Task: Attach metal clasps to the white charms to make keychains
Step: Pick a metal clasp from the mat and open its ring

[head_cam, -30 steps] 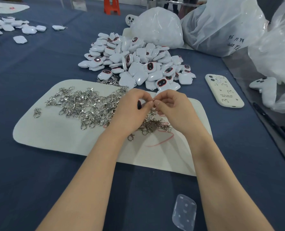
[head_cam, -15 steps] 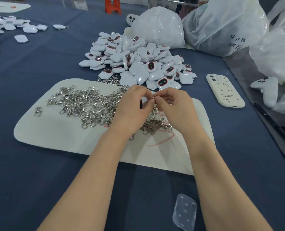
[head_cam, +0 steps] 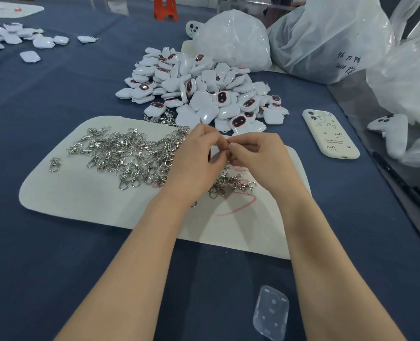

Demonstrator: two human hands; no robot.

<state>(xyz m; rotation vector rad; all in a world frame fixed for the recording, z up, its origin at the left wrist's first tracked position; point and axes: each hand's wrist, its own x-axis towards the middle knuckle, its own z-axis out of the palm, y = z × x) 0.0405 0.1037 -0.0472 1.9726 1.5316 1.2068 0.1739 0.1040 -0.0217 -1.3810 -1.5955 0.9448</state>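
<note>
Left hand [head_cam: 196,158] and right hand [head_cam: 260,158] met fingertip to fingertip above the white mat [head_cam: 81,200]. Fingers of both were curled, with thumb and forefinger closed together on a small piece [head_cam: 229,145] at the meeting point. It was too small and too covered to say whether it was a clasp ring or a charm loop. A dark sliver showed inside the curl of the left hand, just left of the pinch; I could not identify it.

The metal clasps [head_cam: 130,156] lay in a loose tangle on the mat, left of the fingers. More lay under both hands, partly hidden by the wrists. The white charms [head_cam: 204,94] were heaped just beyond the fingertips, off the mat's far edge. Some lay dark face up, most face down.

A red scribble [head_cam: 238,207] on the mat was partly covered by the right wrist. A phone case [head_cam: 329,134] lay well to the right of the fingers. A clear plastic piece [head_cam: 270,313] lay on the near side, beside the right forearm. Plastic bags [head_cam: 327,38] stood far beyond the fingers, cut off at the frame edge, contents unreadable.
</note>
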